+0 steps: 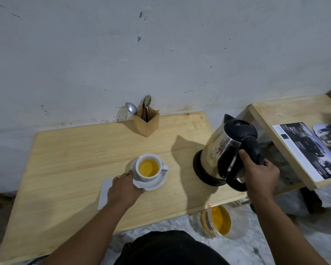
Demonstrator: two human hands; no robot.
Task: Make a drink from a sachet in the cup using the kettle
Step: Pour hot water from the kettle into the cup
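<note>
A white cup (149,159) holding yellow liquid stands on a white saucer (157,183) in the middle of the wooden table (75,159). My left hand (123,188) grips the saucer's near-left rim. A steel kettle (221,148) with a black lid and handle rests on or just above its black base (199,169) at the table's right edge, tilted slightly. My right hand (260,173) is wrapped around the kettle's handle. A white sachet or paper (104,192) lies flat under my left wrist, partly hidden.
A wooden box of spoons (146,121) stands at the back by the wall. A second wooden table (287,119) at the right carries printed leaflets (310,150). Below the table edge, on the floor, sits a clear container with yellow content (218,220).
</note>
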